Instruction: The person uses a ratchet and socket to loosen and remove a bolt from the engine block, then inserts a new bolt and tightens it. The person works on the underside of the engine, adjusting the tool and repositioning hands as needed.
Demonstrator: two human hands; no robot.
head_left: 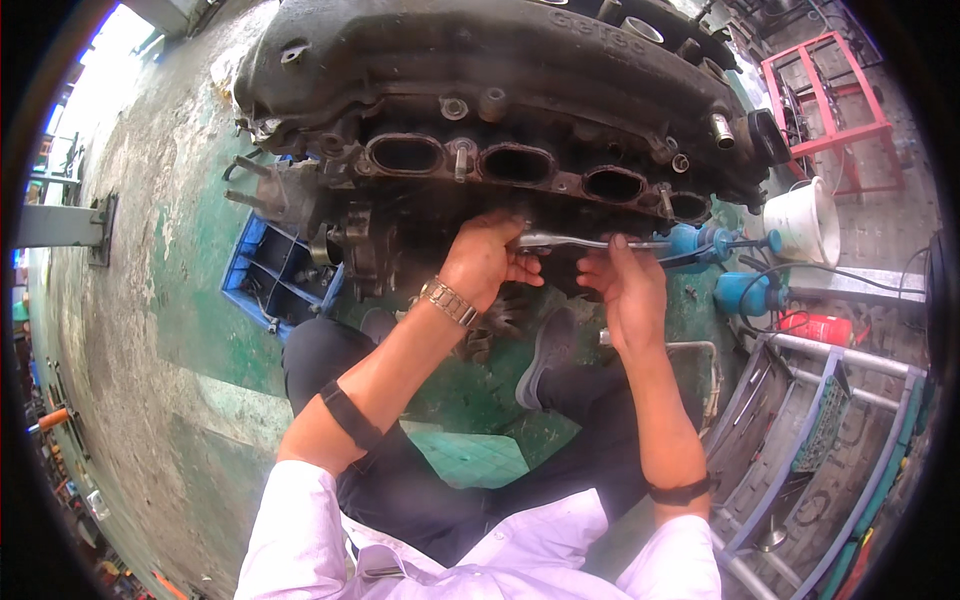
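A dark, greasy engine [430, 95] with several oval ports along its near side fills the upper middle. Just below those ports, a long silver wrench [570, 240], by its look a ratchet, lies roughly level between my hands. My left hand [482, 255] is closed round its left end, close against the engine, and the fingers hide that end. Farther along the handle, my right hand [630, 290] grips it with the thumb on top and the fingers curled beneath. What the wrench's head sits on is hidden by my left hand and the engine's shadow.
A blue divided bin [240, 270] stands on the floor at left. To the right are a blue jack-like tool [700, 243], a white bucket [815, 225], a red metal stand [835, 140] and a metal-framed cart [835, 385]. Between my feet lie dark gloves [505, 315].
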